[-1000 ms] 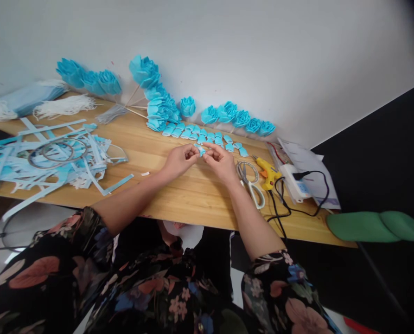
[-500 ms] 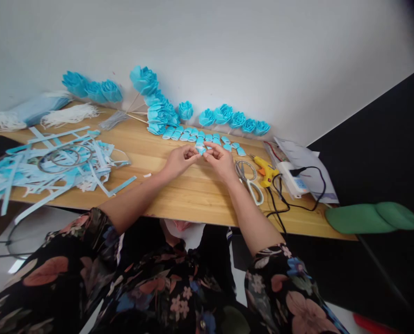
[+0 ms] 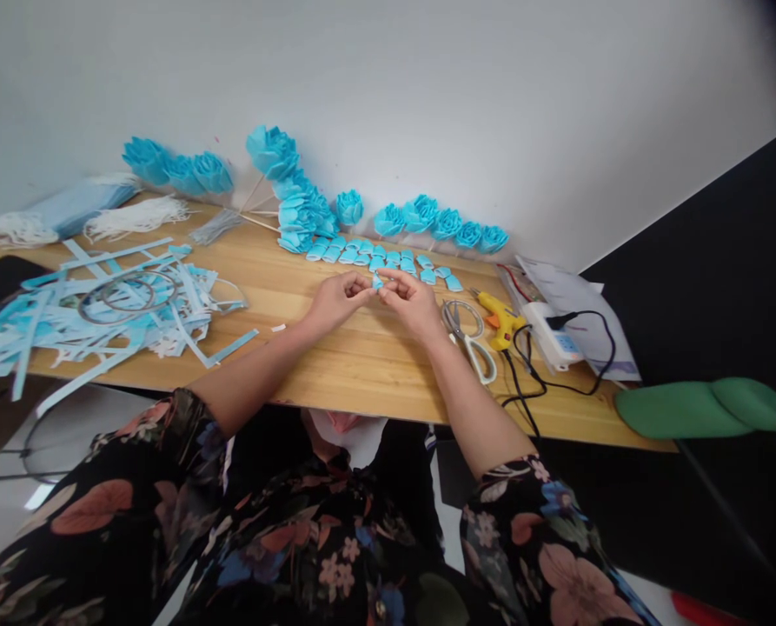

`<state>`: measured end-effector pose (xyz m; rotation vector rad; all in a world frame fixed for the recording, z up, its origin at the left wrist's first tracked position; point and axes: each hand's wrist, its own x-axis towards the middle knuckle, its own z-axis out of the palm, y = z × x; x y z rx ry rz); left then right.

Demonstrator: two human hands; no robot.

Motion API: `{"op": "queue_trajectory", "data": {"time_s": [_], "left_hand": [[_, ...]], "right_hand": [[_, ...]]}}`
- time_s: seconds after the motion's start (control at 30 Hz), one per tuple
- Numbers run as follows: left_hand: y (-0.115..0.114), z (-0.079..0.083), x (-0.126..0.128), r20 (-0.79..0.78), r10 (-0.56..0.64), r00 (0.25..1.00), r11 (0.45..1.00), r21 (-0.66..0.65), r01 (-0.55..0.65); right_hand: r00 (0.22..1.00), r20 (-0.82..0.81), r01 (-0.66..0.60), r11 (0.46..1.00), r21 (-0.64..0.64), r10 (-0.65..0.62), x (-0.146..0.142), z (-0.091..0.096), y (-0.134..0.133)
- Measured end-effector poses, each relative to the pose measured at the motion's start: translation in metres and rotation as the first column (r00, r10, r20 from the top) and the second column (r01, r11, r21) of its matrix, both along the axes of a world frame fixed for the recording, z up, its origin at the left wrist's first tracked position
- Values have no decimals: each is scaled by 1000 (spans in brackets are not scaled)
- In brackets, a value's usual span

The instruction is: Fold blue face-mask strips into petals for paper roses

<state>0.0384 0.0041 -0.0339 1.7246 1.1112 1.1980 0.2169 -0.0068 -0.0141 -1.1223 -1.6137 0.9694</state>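
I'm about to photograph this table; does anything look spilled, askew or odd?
The tangled pile of strips on the left stands out: a few overhang the table's front edge, while the blue pieces further back lie in rows. A white scrap lies loose nearby. The held piece is too small to judge.

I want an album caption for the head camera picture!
Left hand and right hand hold a small blue piece, with blue flowers behind and scissors nearby.

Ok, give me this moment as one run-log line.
left hand: pinching small blue piece | right hand: pinching same piece | scissors: on table, right of hands | glue gun: on table, right of scissors
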Motion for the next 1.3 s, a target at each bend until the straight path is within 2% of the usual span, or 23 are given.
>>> {"op": "queue_trajectory", "data": {"time_s": [0.4,0.6,0.83,0.97,1.07,1.17,1.23,1.3], "left_hand": [[-2,6,-1,33,-41,999,999,-16,41],[-3,12,-3,18,-15,1000,999,-43,15],[0,10,-5,60,20,998,999,-48,-17],[-1,23,-11,35,66,997,997,-46,-64],[-4,46,-28,-39,93,995,995,39,-92],[-9,64,-62,-247,121,961,983,162,-82],[-14,64,-91,-421,151,894,978,194,-74],[-21,56,-120,-563,174,808,976,210,-64]], "right_hand": [[1000,0,-3,1000,3,3,0,-3,2],[995,-80,65,998,-11,-65,3,-5,8],[975,-190,114,993,-32,-118,7,-4,12],[949,-271,149,986,-70,-162,10,-5,15],[930,-312,169,980,-101,-193,15,-7,19],[923,-337,172,982,-78,-188,19,-10,21],[920,-352,159,985,-69,-173,19,-11,22],[912,-377,141,986,-83,-162,18,-11,22]]}}
